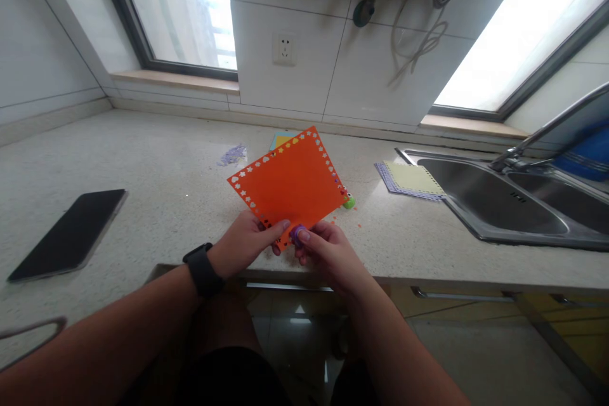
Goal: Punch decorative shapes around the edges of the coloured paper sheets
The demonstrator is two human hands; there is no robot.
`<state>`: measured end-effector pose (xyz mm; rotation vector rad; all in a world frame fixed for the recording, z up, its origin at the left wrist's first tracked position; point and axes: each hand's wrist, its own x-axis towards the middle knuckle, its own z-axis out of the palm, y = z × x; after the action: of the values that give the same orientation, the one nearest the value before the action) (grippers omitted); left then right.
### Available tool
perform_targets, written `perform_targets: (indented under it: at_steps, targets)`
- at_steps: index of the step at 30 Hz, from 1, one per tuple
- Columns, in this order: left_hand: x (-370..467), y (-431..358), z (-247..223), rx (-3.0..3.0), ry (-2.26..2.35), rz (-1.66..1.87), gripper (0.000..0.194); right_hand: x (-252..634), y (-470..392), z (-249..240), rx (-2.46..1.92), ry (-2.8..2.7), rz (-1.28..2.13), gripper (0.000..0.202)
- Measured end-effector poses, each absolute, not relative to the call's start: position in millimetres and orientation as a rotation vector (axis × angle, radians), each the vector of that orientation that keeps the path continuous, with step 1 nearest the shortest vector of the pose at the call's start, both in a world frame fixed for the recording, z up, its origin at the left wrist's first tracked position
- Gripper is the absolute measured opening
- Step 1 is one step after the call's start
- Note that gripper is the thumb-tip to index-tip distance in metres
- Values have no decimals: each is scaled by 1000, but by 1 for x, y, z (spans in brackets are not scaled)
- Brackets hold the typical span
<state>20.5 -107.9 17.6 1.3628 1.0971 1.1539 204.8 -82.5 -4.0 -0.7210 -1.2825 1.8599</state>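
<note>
An orange sheet point(295, 184) with small shapes punched along its edges is held tilted above the front of the counter. My left hand point(250, 238) pinches its lower left edge, thumb on top. In my right hand point(326, 247) is a small purple punch point(297, 235), placed at the sheet's lowest corner with the thumb pressing on it. A green punch point(349, 201) lies on the counter by the sheet's right corner. Small orange scraps lie near it. Purple scraps point(233, 155) form a little pile behind the sheet's left side.
A dark tablet point(71, 233) lies at the left of the counter point(157, 158). Punched yellow and purple sheets point(412, 179) are stacked beside the steel sink point(495, 196) at right. Blue and yellow paper point(281, 139) shows behind the orange sheet. The counter's front edge runs below my hands.
</note>
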Motion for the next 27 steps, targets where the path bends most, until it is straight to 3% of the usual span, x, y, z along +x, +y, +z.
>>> perform_targets:
  at_steps: [27]
  targets:
    - [19, -107, 13, 1414, 1048, 1159, 20, 202, -84, 1, -720, -1285, 1856, 28]
